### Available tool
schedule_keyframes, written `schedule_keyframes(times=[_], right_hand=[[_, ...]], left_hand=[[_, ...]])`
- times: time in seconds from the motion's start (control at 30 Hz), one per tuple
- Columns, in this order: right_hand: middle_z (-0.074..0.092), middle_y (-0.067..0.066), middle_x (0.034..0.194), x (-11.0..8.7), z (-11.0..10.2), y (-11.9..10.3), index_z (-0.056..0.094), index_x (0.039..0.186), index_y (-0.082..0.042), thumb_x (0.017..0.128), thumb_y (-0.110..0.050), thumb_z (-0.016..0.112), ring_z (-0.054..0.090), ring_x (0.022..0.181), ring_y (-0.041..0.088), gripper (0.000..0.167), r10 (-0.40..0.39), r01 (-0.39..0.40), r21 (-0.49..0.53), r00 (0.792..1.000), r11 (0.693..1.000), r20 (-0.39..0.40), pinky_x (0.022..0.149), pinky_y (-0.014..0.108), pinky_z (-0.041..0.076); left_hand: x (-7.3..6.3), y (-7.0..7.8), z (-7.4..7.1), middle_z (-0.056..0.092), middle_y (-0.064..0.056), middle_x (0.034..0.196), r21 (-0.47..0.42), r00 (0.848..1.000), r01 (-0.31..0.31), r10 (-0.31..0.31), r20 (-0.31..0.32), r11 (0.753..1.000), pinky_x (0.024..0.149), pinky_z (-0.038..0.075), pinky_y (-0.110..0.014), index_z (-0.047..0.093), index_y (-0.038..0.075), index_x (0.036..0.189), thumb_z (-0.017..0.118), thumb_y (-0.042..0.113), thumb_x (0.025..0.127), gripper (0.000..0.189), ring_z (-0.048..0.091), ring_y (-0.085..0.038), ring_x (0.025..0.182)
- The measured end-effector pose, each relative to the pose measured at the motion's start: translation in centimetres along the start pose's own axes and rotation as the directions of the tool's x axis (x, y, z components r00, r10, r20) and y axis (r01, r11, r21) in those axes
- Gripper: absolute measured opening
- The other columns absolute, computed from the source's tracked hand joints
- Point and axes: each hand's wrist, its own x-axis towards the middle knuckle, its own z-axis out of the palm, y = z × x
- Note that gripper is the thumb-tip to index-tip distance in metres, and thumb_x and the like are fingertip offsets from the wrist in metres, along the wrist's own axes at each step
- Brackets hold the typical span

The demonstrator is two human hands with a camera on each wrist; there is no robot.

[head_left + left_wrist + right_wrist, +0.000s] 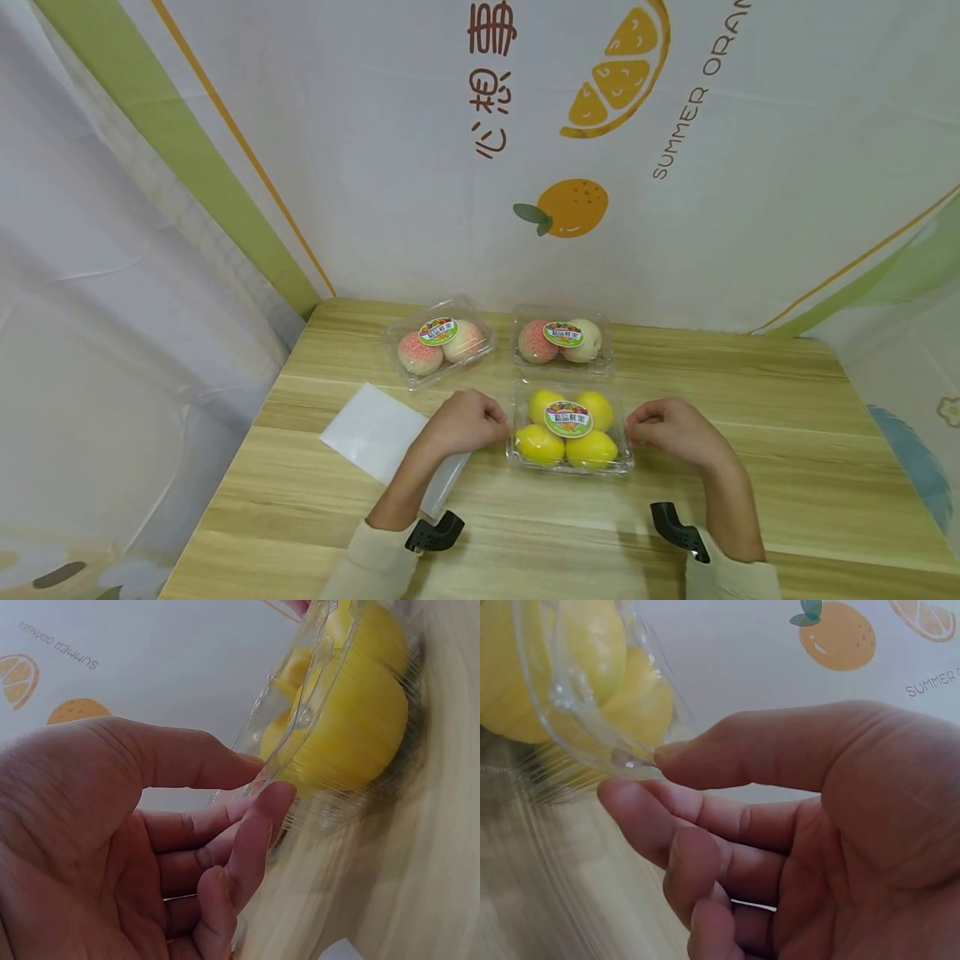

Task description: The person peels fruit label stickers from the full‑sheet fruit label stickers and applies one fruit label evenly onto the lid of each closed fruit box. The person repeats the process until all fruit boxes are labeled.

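A clear plastic clamshell box (570,471) of several yellow lemons (540,444) lies on the table in the head view, a round fruit label (567,419) on its lid. My left hand (468,423) pinches the rim at its left side between thumb and fingers. On the opposite side my right hand (675,429) pinches the right rim the same way. In the left wrist view the thumb (217,761) lies on the box's edge with the fingers beneath. The right wrist view shows the right thumb (727,750) on the rim, other fingers curled below.
Behind the lemons stands a clear box with two peaches (540,342). A second box of peaches (420,353) sits tilted at the back left. White sheets (367,429) lie on the wooden table (810,467) beside my left forearm. A printed curtain (405,167) hangs behind.
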Motion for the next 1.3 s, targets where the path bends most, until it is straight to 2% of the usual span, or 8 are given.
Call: schedule_keyframes(times=[0.3, 0.87, 0.97, 1.0, 1.1, 1.2, 1.23, 1.3], right_hand=[[0.077, 0.006, 0.093, -0.4, -0.9, 0.7, 0.076, 0.107, 0.007, 0.103, -0.008, 0.067, 0.065, 0.088, 0.022, 0.018, 0.001, -0.001, -0.002, 1.0, 1.0, -0.004, 0.074, 0.034, 0.054], [0.074, 0.008, 0.096, -1.6, -2.5, 2.0, 0.074, 0.111, 0.012, 0.107, -0.006, 0.061, 0.066, 0.093, 0.024, 0.022, -0.03, 0.03, 0.038, 0.999, 0.999, -0.013, 0.078, 0.035, 0.058], [0.074, 0.008, 0.097, -1.7, -2.7, 2.3, 0.073, 0.112, 0.013, 0.107, -0.005, 0.061, 0.066, 0.092, 0.023, 0.022, -0.022, 0.023, 0.051, 1.0, 0.998, -0.019, 0.078, 0.034, 0.059], [0.074, 0.008, 0.098, -1.8, -2.8, 2.4, 0.073, 0.113, 0.014, 0.107, -0.006, 0.061, 0.066, 0.092, 0.022, 0.023, -0.018, 0.019, 0.053, 1.0, 0.998, -0.022, 0.078, 0.034, 0.059], [0.074, 0.009, 0.1, -1.9, -3.0, 2.8, 0.071, 0.115, 0.015, 0.108, -0.006, 0.062, 0.066, 0.092, 0.019, 0.024, -0.006, 0.008, 0.056, 1.0, 0.998, -0.029, 0.079, 0.034, 0.059], [0.074, 0.009, 0.101, -2.0, -3.3, 3.1, 0.07, 0.118, 0.016, 0.108, -0.007, 0.062, 0.066, 0.092, 0.019, 0.026, 0.004, -0.001, 0.063, 0.999, 0.998, -0.038, 0.079, 0.033, 0.059], [0.074, 0.008, 0.101, -2.1, -3.4, 3.2, 0.07, 0.118, 0.016, 0.108, -0.007, 0.062, 0.066, 0.092, 0.019, 0.027, 0.007, -0.004, 0.064, 0.999, 0.998, -0.042, 0.079, 0.033, 0.059], [0.074, 0.008, 0.1, -2.2, -3.6, 3.5, 0.07, 0.119, 0.016, 0.108, -0.008, 0.063, 0.066, 0.091, 0.018, 0.028, 0.015, -0.011, 0.072, 0.999, 0.997, -0.05, 0.079, 0.033, 0.059]], left_hand=[[0.1, 0.7, 0.7, 0.068, 0.009, 0.071, 0.004, 1.0, -0.016, 0.016, 0.002, 1.0, 0.061, 0.045, -0.025, 0.082, 0.009, 0.087, 0.079, 0.013, 0.086, 0.005, 0.057, -0.007, 0.065], [0.3, 1.6, 2.7, 0.071, 0.007, 0.079, -0.012, 0.997, -0.066, 0.067, 0.043, 0.998, 0.069, 0.05, -0.024, 0.08, 0.004, 0.099, 0.082, 0.015, 0.087, 0.017, 0.06, -0.005, 0.07], [0.2, 1.7, 3.0, 0.069, 0.008, 0.079, -0.017, 0.995, -0.092, 0.092, 0.042, 0.996, 0.071, 0.051, -0.025, 0.079, 0.004, 0.1, 0.08, 0.014, 0.085, 0.018, 0.06, -0.005, 0.07], [0.7, 0.6, 3.6, 0.069, 0.009, 0.08, 0.003, 0.992, -0.127, 0.127, 0.027, 0.992, 0.072, 0.051, -0.025, 0.079, 0.006, 0.101, 0.08, 0.02, 0.087, 0.02, 0.06, -0.005, 0.071], [0.7, 0.8, 3.9, 0.068, 0.011, 0.079, 0.012, 0.988, -0.15, 0.149, 0.028, 0.989, 0.073, 0.052, -0.025, 0.078, 0.005, 0.103, 0.08, 0.019, 0.087, 0.021, 0.06, -0.004, 0.071], [0.7, 1.1, 4.3, 0.07, 0.012, 0.08, 0.013, 0.991, -0.131, 0.131, 0.041, 0.991, 0.076, 0.052, -0.025, 0.079, 0.004, 0.108, 0.086, 0.022, 0.088, 0.028, 0.061, -0.003, 0.073], [0.2, 2.4, 3.9, 0.07, 0.012, 0.08, -0.006, 0.993, -0.101, 0.101, 0.058, 0.995, 0.077, 0.053, -0.026, 0.078, 0.001, 0.108, 0.087, 0.018, 0.086, 0.028, 0.062, -0.003, 0.074], [0.2, 2.6, 4.2, 0.071, 0.013, 0.08, 0.002, 0.994, -0.086, 0.086, 0.061, 0.996, 0.077, 0.053, -0.026, 0.079, 0.002, 0.11, 0.091, 0.021, 0.086, 0.034, 0.062, -0.002, 0.074]])
